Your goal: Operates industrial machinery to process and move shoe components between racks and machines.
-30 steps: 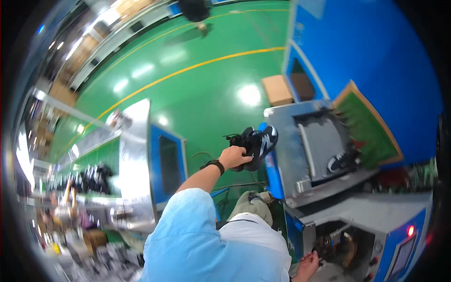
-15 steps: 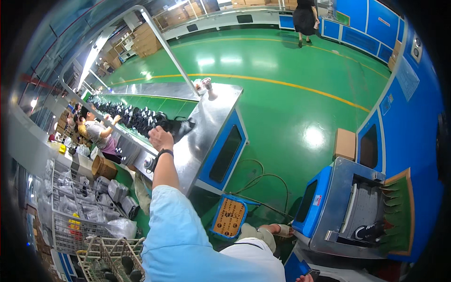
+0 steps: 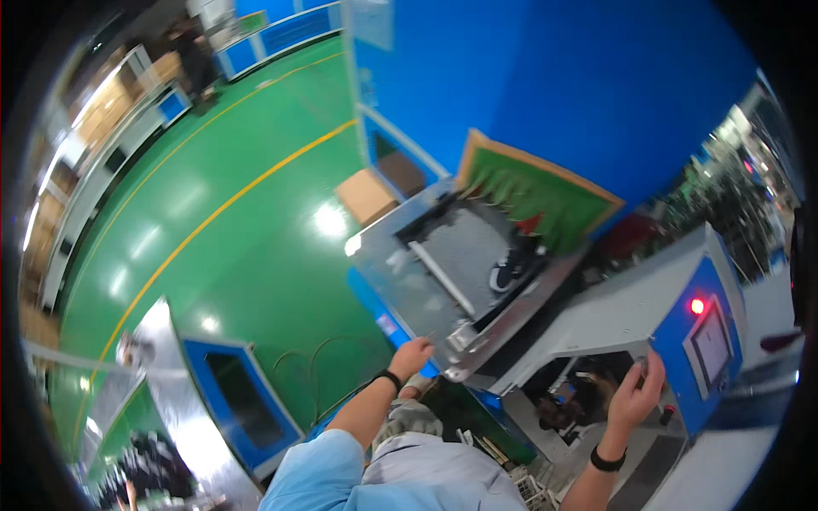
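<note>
Stainless steel faces the bench [image 3: 175,375] at lower left of the frame, with a blurred batch of dark items [image 3: 149,473] beside it and a blue-sided cabinet [image 3: 243,400] adjoining. Green floor [image 3: 281,281] runs up the left half, crossed by a yellow line, with a brown carton [image 3: 366,196] near the centre. Below centre, the person's left hand [image 3: 411,356] is at the near corner of the metal conveyor frame [image 3: 379,255]; its fingers look loosely curled, no object shows in them, and I cannot tell whether it touches the frame. Right of centre, one dark shoe [image 3: 504,274] with white trim lies on the grey belt [image 3: 469,243], just beside the green flap curtain [image 3: 541,183] and well apart from both hands. At lower right, the right hand [image 3: 637,392] is raised at the rim of the grey machine [image 3: 588,315], beside its dark opening; the fingers are bent, and whether they pinch the edge or merely rest near it cannot be told. Farther right, a red lamp [image 3: 697,307] glows above a tilted screen [image 3: 710,347]. In my judgement, good practice here calls for a steady right hand at the rim, fingertips kept out of the opening, the lamp checked first, and the left forearm held off the conveyor's metal edges.
</note>
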A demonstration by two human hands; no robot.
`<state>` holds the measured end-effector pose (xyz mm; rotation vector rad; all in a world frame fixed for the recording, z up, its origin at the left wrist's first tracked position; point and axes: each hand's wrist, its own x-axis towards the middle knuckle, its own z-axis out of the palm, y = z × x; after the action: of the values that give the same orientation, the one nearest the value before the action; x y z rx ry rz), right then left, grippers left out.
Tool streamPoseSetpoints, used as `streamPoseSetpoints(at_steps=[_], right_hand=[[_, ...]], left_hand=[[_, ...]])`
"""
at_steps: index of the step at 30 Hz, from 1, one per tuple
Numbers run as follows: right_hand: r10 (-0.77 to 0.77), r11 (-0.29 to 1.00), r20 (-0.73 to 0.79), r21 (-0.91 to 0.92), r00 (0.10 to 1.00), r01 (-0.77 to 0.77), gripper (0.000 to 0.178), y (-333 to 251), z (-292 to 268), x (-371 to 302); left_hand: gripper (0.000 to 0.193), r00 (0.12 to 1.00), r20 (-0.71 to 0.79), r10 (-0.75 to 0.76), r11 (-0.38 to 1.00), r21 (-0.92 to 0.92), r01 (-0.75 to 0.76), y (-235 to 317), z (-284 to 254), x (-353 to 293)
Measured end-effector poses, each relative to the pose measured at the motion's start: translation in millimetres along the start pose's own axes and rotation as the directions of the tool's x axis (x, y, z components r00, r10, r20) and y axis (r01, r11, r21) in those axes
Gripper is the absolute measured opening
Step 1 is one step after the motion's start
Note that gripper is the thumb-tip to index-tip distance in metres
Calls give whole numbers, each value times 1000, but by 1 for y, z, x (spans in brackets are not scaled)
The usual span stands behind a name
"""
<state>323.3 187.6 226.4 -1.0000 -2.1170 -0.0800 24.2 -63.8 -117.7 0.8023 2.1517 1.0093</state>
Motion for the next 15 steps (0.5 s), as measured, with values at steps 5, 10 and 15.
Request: streamPoseSetpoints(at_steps=[5,10,15], right_hand=[[-37,869,72,-491,997,68,56,19,34,42],[-70,832,-84,-554,994,11,42,34,48,33],[-100,768,-26,-638,995,61,43,45,56,25]], left_hand=[[34,969,196,148,969,167,-182,118,90,150],[52,996,-84,41,979,201,-23,155,134,275],[62,985,59,-163,938,-300,173,196,162,341]])
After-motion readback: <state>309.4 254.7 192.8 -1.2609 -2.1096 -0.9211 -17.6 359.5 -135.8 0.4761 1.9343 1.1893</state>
